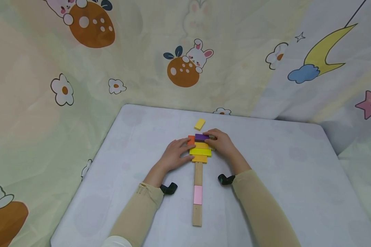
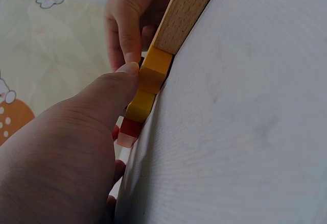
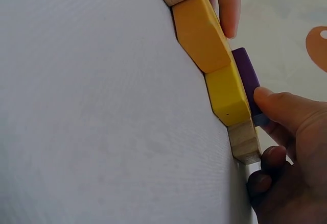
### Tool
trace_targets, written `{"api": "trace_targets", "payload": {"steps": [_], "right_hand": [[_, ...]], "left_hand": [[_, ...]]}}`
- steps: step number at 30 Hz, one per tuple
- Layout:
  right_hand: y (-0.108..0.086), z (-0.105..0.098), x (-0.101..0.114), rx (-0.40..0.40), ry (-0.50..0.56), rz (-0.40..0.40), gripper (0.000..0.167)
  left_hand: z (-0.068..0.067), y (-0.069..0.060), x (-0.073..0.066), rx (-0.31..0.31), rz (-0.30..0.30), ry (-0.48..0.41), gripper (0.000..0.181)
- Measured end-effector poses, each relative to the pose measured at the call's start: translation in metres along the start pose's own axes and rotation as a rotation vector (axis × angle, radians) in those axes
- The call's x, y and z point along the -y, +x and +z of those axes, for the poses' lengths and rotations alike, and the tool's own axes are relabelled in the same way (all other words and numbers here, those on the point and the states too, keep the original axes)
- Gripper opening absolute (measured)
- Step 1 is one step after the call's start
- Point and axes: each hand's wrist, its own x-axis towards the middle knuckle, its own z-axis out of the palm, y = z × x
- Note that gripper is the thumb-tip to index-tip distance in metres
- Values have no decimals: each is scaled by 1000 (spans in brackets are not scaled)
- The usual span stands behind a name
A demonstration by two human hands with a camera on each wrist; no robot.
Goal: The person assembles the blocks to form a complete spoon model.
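My right hand (image 1: 221, 143) pinches a purple wooden block (image 1: 201, 137) between thumb and fingers, at the top of a flat block row. In the right wrist view, that purple block (image 3: 246, 76) sits raised above the yellow block (image 3: 227, 96). Fairly straight fingers of my left hand (image 1: 174, 155) touch the left ends of the row, by a red-orange block (image 1: 190, 140) and the lower orange-yellow block (image 1: 199, 159). Between them lie a bright yellow block (image 1: 200, 152) and another orange-yellow one (image 1: 201, 145). Right fingers partly hide a plain wood block (image 3: 244, 142).
Below the crosswise blocks runs a straight line of a plain wood block (image 1: 198, 174), a pink block (image 1: 198, 195) and another wood block (image 1: 197, 215). A loose yellow block (image 1: 199, 124) lies beyond the hands. A patterned curtain (image 1: 241, 75) hangs behind the white table (image 1: 296, 192).
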Motion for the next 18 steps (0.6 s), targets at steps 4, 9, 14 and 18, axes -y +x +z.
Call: {"api": "trace_targets", "payload": {"steps": [4, 9, 14, 18], "right_hand": [[1, 0, 0, 0, -7, -6, 33], [3, 2, -1, 17, -40, 1, 33], [3, 3, 1, 26, -51, 22, 34], [2, 4, 2, 27, -66, 34, 34]], "left_hand": [[0, 0, 0, 1, 3, -6, 58], [-1, 0, 0, 3, 5, 0, 58], [-2, 0, 0, -1, 3, 7, 58], [-1, 0, 0, -9, 6, 2, 57]]}}
